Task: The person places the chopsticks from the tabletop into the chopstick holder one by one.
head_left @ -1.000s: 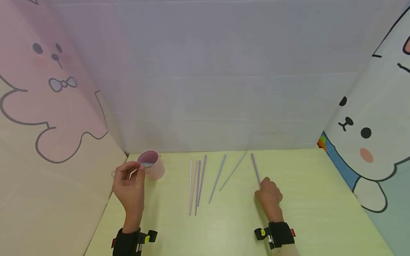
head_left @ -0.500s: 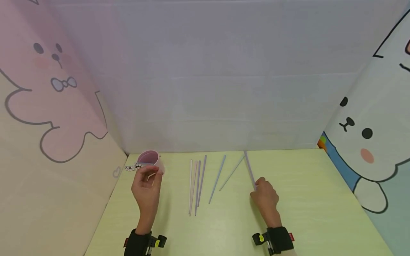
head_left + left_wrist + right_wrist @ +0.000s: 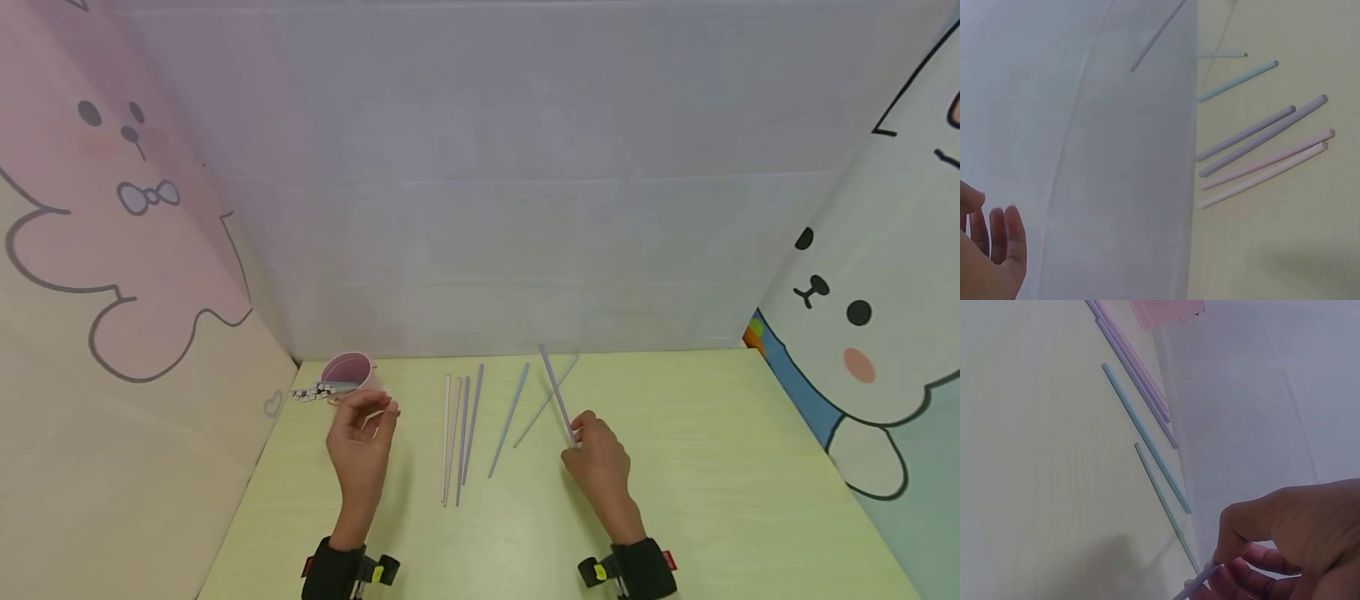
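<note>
My right hand (image 3: 600, 471) pinches one end of a thin purple stick (image 3: 557, 387), which slants up to the left across a pale blue-green stick (image 3: 536, 412). In the right wrist view, thumb and fingers meet on the purple stick (image 3: 1194, 585). My left hand (image 3: 362, 462) hovers just in front of a pink bucket (image 3: 367, 379), fingers loosely bent with nothing visible between them. Beside the bucket's rim shows a black-and-white patterned strip (image 3: 311, 392) with a pale grey-blue part (image 3: 341, 387). Its kind is unclear, as the left hand partly blocks that area.
Left of the right hand lie a blue stick (image 3: 508, 421), two purple sticks, a pink stick (image 3: 453, 442) and a whitish stick (image 3: 446, 437), roughly side by side. A pale cloth wall (image 3: 510, 250) rises behind the yellow table (image 3: 697, 467), with printed side walls at left and right.
My right hand has moved left, carrying the purple stick over the pale blue-green one. My left hand has moved right, uncovering the patterned strip by the bucket.
</note>
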Action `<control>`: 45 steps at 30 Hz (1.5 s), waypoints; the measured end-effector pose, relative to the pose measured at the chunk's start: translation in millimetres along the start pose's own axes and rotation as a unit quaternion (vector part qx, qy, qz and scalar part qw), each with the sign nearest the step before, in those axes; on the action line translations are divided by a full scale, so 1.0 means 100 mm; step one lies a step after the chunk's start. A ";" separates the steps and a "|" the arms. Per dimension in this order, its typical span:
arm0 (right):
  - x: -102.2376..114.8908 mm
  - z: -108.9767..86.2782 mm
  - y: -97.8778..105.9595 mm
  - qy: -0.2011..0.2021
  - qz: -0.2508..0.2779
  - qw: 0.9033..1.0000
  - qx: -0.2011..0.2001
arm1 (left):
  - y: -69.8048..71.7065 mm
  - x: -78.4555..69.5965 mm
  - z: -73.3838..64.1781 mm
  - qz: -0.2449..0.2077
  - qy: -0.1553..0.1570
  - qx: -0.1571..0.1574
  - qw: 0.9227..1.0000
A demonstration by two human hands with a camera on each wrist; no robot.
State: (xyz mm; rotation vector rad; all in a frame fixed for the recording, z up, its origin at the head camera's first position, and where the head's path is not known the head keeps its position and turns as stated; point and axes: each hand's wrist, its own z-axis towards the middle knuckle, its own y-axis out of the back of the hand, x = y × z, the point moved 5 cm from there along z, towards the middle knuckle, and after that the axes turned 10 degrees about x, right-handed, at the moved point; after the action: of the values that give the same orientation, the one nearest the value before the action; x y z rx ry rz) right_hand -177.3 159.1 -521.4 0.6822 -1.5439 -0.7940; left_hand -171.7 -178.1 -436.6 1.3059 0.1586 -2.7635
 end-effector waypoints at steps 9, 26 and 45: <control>0.29 -0.05 0.00 0.061 0.020 0.997 -0.034 | -0.22 -0.16 0.09 0.025 0.019 0.056 0.998; 0.70 -0.23 -0.06 0.231 0.044 0.970 -0.060 | -0.42 0.08 0.02 -0.002 0.074 0.109 0.991; 0.97 -0.34 -0.21 0.324 0.027 0.945 -0.033 | -0.49 0.09 -0.01 -0.035 0.070 0.135 0.988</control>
State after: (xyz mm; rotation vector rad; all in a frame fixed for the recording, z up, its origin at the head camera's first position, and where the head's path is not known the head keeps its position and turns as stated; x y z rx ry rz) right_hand -154.7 66.3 -478.9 0.7530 -0.9272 -0.5023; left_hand -182.6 -129.7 -440.9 1.5868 -0.1726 -2.8283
